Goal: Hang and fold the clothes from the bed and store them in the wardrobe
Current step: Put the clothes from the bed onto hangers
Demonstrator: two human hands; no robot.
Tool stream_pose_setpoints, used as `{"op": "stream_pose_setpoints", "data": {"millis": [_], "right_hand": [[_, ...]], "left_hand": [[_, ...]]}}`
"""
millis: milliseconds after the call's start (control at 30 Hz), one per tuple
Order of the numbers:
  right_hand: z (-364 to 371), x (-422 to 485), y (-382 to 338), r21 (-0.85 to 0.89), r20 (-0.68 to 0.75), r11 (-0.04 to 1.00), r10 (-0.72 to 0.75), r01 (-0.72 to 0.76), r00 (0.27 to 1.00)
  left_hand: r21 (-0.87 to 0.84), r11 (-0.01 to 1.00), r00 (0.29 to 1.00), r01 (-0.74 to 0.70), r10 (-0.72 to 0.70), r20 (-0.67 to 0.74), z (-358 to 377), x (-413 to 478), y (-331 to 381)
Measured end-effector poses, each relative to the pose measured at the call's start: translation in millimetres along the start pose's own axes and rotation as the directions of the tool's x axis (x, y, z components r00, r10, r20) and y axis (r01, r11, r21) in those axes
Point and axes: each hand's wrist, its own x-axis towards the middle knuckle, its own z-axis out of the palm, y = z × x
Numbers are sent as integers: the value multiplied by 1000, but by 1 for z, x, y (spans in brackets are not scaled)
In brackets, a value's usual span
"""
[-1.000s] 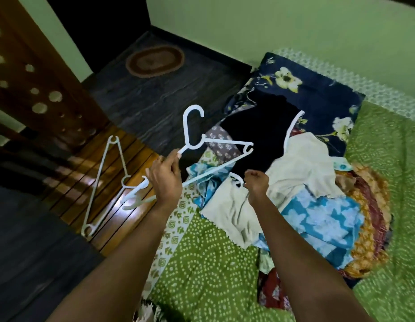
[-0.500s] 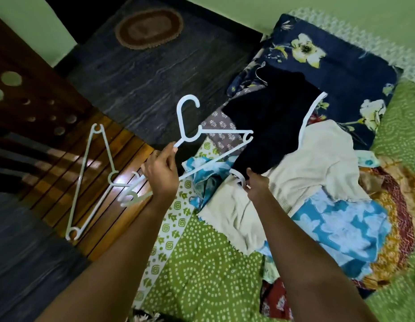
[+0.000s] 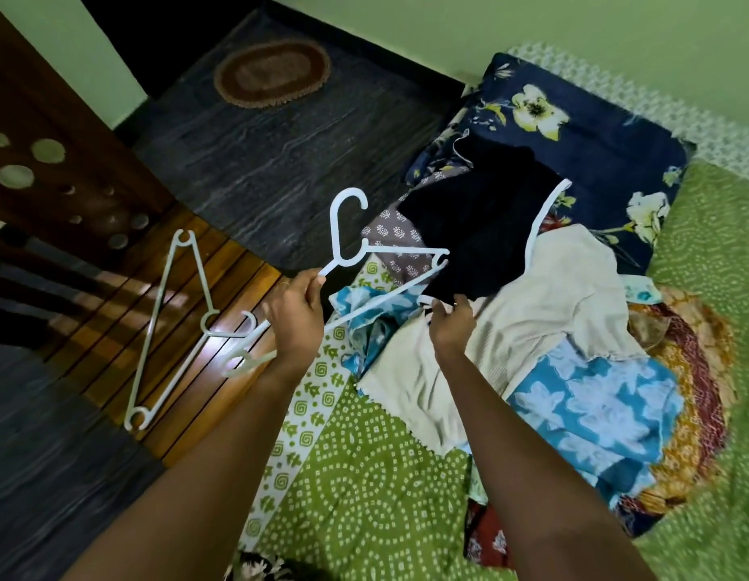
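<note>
Head view, looking down over the bed edge. Left hand (image 3: 295, 314) is clenched on a white hanger (image 3: 356, 262), pinching it near the shoulder, hook pointing up and away. A second pale hanger (image 3: 247, 354) appears to hang below the same fist, though it is blurred and I cannot say for sure whether it is held or lying on the boards. Another hanger (image 3: 171, 325) lies flat on the wooden floor (image 3: 125, 312), apart from the hand.

Change since a second ago: right hand (image 3: 450, 318) was a closed fist at the edge of the cream garment (image 3: 532, 312); now the fingers (image 3: 463, 301) are spread and reaching, tips just touching the lower edge of the black garment (image 3: 482, 228) and a small white loop there. Grip not yet closed on anything, as far as I can see. The held hanger has barely shifted, kept over the near side of the pile.

Clothes remain heaped on the green bedspread (image 3: 364, 488): black piece on top toward the navy floral pillow (image 3: 595, 132), cream piece beside it, blue floral cloth (image 3: 582, 408) nearer the foot, more prints underneath.

Reading: the hand seems to be choosing the first garment for the hanger, likely the black one. Nothing is hung, nothing folded, wardrobe out of view. Task sits at its very start.
</note>
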Motion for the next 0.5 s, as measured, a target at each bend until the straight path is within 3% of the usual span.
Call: {"op": "stream_pose_setpoints", "data": {"millis": [100,233,400,500], "right_hand": [[-21,-21,-26,23,-31,978,-209,210,977],[-53,-54,-65,53,18,886,-463,461,886],[-92,-110,-120,135,222,775,-631,617,744],[-113,-157,-159,155,323,660,-737,735,594]], "left_hand": [[-93,996,998,-6,13,68,-12,-4,14],[-150,982,989,-117,129,75,-42,-16,42],[-210,939,936,-273,309,169,-90,-29,70],[-153,936,899,-316,347,267,-124,-39,90]]}}
